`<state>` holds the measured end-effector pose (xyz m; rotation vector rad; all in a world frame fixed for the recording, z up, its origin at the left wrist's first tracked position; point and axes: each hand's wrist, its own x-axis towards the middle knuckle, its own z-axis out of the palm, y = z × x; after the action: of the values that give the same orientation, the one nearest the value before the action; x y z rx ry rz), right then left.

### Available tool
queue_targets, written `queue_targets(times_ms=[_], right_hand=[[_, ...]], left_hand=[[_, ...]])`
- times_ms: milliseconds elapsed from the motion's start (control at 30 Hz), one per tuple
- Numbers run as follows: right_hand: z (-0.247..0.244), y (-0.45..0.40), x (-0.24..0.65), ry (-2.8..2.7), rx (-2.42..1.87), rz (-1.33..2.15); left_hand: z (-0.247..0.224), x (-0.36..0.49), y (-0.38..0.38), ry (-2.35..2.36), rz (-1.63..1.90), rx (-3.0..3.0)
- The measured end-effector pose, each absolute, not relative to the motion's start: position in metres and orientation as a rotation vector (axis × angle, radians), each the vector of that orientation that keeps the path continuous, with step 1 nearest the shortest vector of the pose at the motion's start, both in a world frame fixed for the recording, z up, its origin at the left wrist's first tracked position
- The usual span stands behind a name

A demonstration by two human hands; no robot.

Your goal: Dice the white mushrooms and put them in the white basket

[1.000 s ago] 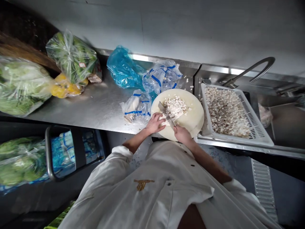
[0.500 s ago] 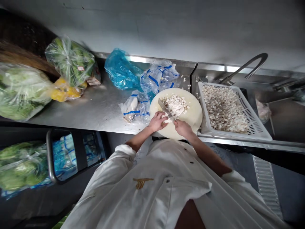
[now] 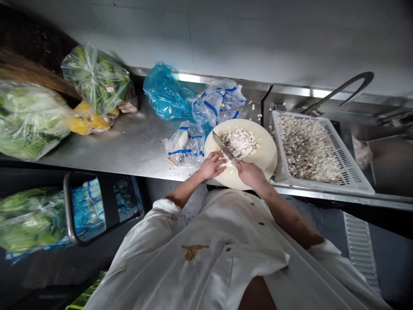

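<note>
Head view: the right hand (image 3: 251, 174) grips the knife (image 3: 225, 147) beside white pieces (image 3: 241, 143) on the round board (image 3: 267, 160). The left hand (image 3: 210, 167) is near the blade, its hold unclear. Cutting seems in hand; next stroke calls for fingertips kept away.

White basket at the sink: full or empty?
Mostly full: chopped pieces cover most of the white basket, with slots bare along its right side.
</note>
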<state>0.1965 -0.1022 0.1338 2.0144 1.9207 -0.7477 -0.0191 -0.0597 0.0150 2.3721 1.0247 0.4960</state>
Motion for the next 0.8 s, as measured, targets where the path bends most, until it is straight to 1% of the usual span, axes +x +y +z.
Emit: queue_targets(times_ms=[200, 367, 533, 667, 800], right_hand=[[0.128, -0.106, 0.191, 1.836, 1.978, -0.819], [0.131, -0.109, 0.193, 1.955, 1.948, -0.796], [0.13, -0.115, 0.19, 1.889, 1.917, -0.834], [0.131, -0.115, 0.189, 1.97, 1.89, -0.782], [0.131, -0.11, 0.187, 1.948, 1.886, -0.8]], left_hand=[[0.014, -0.025, -0.064, 1.033, 0.435, 2.387], [0.01, -0.033, -0.067, 1.002, 0.528, 2.398], [0.002, -0.035, -0.07, 0.955, 0.631, 2.404], [0.0, -0.036, -0.074, 0.936, 0.656, 2.392], [0.001, -0.036, -0.077, 0.952, 0.644, 2.414]])
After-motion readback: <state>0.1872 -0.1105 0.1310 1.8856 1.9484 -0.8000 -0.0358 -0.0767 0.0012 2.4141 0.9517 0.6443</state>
